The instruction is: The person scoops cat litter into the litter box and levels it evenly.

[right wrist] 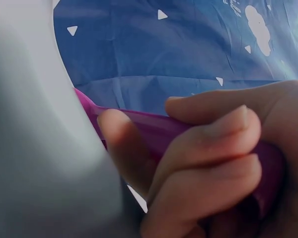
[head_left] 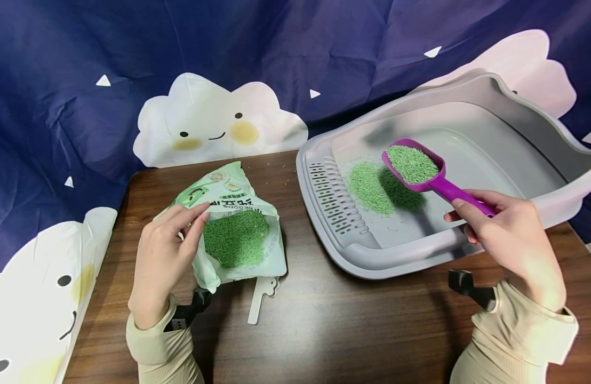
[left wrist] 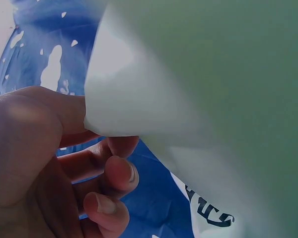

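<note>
On the left, my left hand (head_left: 163, 245) pinches the top edge of a pale green bag (head_left: 275, 255) whose mouth gapes, showing green litter pellets (head_left: 235, 240). The left wrist view has the bag's plastic (left wrist: 203, 89) between thumb and forefinger, the other fingers loosely curled. My right hand (head_left: 511, 229) grips the handle of a purple scoop (head_left: 449, 188) heaped with green pellets (head_left: 410, 164). The scoop is held above a grey litter box (head_left: 358, 260), where a patch of pellets (head_left: 365, 186) lies at the left end. Fingers wrap the purple handle (right wrist: 156, 130) in the right wrist view.
A small white flat-handled tool (head_left: 257, 306) lies partly beneath the bag on the brown wooden table (head_left: 319, 330). A few stray pellets are scattered near the table's back edge. Behind hangs a dark blue cloth (head_left: 276, 48) with white clouds.
</note>
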Motion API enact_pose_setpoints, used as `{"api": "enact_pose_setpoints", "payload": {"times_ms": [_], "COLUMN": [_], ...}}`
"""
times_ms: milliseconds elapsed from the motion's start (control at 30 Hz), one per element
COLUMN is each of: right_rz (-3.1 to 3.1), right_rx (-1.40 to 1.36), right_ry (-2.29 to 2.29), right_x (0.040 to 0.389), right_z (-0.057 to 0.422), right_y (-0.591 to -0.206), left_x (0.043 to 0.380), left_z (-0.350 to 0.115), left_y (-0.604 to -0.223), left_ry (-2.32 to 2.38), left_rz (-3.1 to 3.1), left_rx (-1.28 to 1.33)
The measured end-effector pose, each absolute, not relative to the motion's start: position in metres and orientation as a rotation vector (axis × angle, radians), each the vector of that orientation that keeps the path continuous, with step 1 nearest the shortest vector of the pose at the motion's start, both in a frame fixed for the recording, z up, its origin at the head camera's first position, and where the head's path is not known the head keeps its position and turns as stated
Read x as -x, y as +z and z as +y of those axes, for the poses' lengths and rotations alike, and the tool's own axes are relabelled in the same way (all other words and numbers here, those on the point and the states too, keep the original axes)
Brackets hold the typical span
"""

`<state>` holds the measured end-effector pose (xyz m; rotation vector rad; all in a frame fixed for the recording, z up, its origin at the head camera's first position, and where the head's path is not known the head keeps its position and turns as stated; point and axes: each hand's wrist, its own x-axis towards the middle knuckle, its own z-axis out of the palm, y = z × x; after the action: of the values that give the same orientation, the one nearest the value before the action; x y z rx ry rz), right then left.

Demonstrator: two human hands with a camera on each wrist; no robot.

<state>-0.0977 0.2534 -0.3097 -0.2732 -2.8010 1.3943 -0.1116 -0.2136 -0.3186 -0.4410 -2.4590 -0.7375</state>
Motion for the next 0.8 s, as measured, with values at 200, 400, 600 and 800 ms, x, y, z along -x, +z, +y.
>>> {"api": "enact_pose_setpoints", "payload": {"times_ms": [200,400,600,800], "right_rz": [-2.841,-2.872,-2.901,-2.885], "right_rx": [0.254,0.258,0.249,0.241], "right_ry": [1.294,1.248,1.204,1.137], "right_x": [0.0970,0.0969,0.0955,0.0936], "right_z": [0.2537,0.2542,0.2566,0.2554], "right_y": [-0.3094,-0.3086,-0.3088,-0.3086], "left_x": [0.1110,0.1112,0.1116,0.1116], "left_z": [-0.2136,-0.2129,-0.2124,-0.2124], "left_y": [-0.3188,-0.3190,-0.3198,-0.3203], "left_ry": [-0.744,-0.751,-0.747,-0.746], "left_rz": [-2.461,-2.462,-2.473,-2.467], "left_rx": [0.444,0.452,0.453,0.460]}}
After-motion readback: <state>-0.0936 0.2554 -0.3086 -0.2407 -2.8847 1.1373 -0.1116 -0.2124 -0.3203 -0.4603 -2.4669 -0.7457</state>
